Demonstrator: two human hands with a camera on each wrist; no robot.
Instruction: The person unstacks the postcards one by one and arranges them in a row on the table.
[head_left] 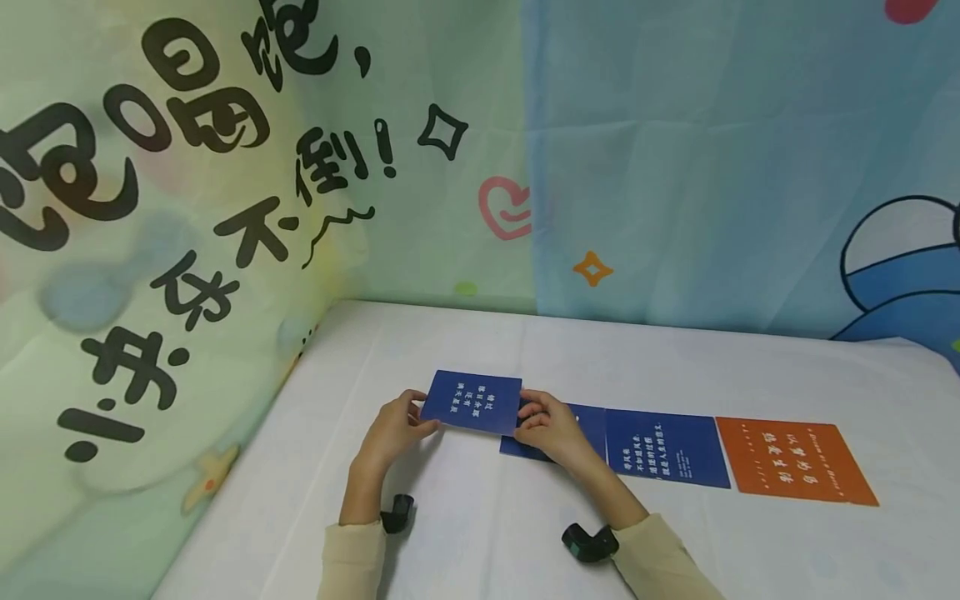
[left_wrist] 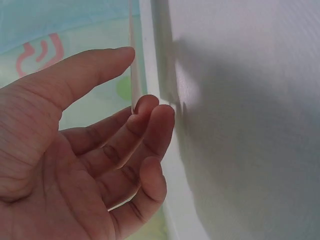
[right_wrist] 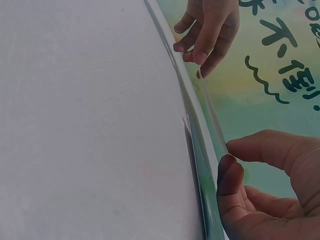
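A blue card [head_left: 472,402] with lines of white writing is held up between both hands. At its left edge, my left hand [head_left: 393,429] pinches it between thumb and fingers. My right hand [head_left: 553,429] pinches the opposite edge. Both wrist views show the held card [right_wrist: 212,107] edge-on as a thin strip, above the table surface. Partly covered by the right hand and forearm lies a second blue card [head_left: 592,421]. Right of that come another blue card [head_left: 667,448] with white writing and an orange card [head_left: 795,461], in a row.
A white cloth [head_left: 465,542] covers the table. Printed backdrop curtains [head_left: 675,167] rise behind it, and another with large black characters [head_left: 180,267] hangs along the left side. A small black device [head_left: 588,543] sits at each wrist.
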